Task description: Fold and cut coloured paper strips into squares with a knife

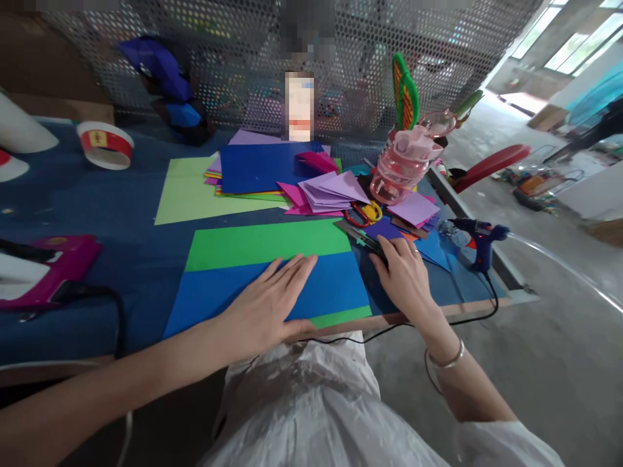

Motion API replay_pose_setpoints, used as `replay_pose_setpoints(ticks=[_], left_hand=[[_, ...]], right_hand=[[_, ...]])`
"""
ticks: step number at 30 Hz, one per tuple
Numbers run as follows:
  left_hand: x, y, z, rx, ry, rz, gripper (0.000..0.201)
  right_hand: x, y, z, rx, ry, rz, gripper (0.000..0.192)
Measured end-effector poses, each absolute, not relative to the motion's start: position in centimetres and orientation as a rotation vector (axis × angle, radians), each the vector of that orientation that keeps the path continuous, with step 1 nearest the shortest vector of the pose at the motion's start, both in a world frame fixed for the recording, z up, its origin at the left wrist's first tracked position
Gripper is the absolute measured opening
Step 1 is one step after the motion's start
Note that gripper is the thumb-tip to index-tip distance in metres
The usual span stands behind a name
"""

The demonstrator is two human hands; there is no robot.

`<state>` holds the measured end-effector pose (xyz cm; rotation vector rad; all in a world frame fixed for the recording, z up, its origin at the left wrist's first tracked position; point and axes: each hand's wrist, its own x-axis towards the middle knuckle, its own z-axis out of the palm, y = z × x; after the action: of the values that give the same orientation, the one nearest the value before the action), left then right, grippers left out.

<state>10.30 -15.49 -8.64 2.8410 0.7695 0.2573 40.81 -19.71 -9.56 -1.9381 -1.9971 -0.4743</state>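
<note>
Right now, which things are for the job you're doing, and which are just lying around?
Part of the job, it seems:
blue sheet, under the left hand
green sheet, beneath the blue one
slim dark tool, in the right hand

Just lying about, probably:
pink bottle
glue gun
red-and-white tub
lilac papers

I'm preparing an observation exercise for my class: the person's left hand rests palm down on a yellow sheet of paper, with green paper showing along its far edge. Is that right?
Not quite: the sheet is blue, not yellow. The head view shows the left hand palm down on the blue sheet of paper, with green paper showing along its far edge.
</note>
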Motion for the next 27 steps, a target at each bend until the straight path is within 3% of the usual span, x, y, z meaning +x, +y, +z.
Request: replay_pose_setpoints(ticks=[4, 7, 12, 20, 27], left_hand=[[11.3, -14.3, -8.1, 2.714, 0.821, 0.096, 0.134], [11.8, -13.7, -7.3, 2.635, 0.894, 0.031, 0.140], [12.0, -12.7, -5.6, 2.519, 0.922, -0.020, 0.125], [11.3, -11.4, -4.5, 2.573, 0.803, -0.023, 0.122], [10.7, -11.2, -4.3, 2.632, 0.698, 0.122, 0.108]], right_hand=[[41.1, -21.3, -8.7, -1.880, -1.903, -0.387, 0.042], [41.4, -23.0, -7.8, -1.918, -1.829, -0.339, 0.043], [42.0, -25.5, -7.2, -1.934, -1.824, -0.255, 0.042], [42.0, -27.5, -7.4, -1.948, -1.854, -0.178, 0.038], [41.9, -27.9, -7.2, -1.887, -1.868, -0.146, 0.036]])
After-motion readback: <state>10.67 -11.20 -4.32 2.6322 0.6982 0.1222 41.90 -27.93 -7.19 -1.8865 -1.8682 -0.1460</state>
